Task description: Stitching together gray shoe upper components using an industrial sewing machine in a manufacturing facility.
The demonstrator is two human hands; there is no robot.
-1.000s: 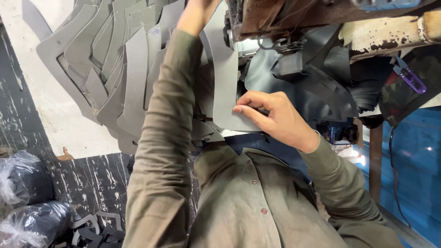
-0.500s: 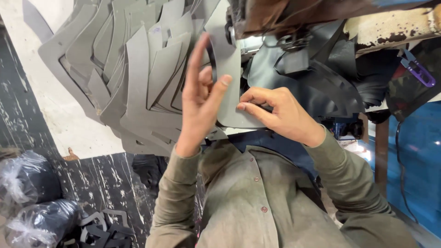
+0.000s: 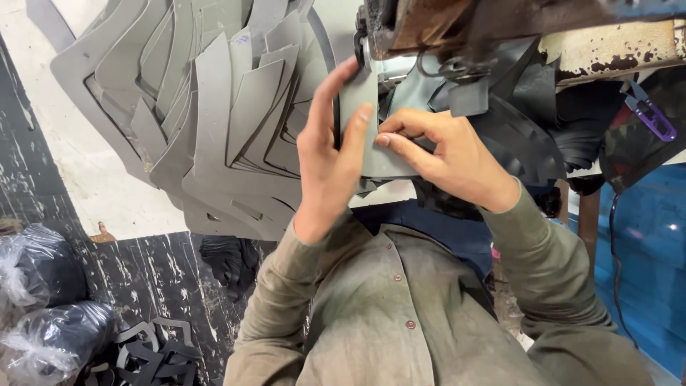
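Covering pale worktop (image 3: 86, 164), grey cut pieces (image 3: 214, 121)

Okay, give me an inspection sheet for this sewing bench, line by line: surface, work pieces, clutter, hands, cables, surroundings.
Surface: pale worktable, scuffed, mostly covered by cut pieces.
Job's things: one flat grey piece held at the sewing machine, whose paint is worn and rusty.
Clutter: fanned stack of grey cut pieces beside the hands; dark cut pieces heaped under the machine; purple snips at the machine's side.
Grippers: left hand lies flat on the grey piece; right hand pinches its edge.
Cables: a thin black cord hangs beside the blue panel.
Surroundings: black plastic bags and dark scraps on the floor.
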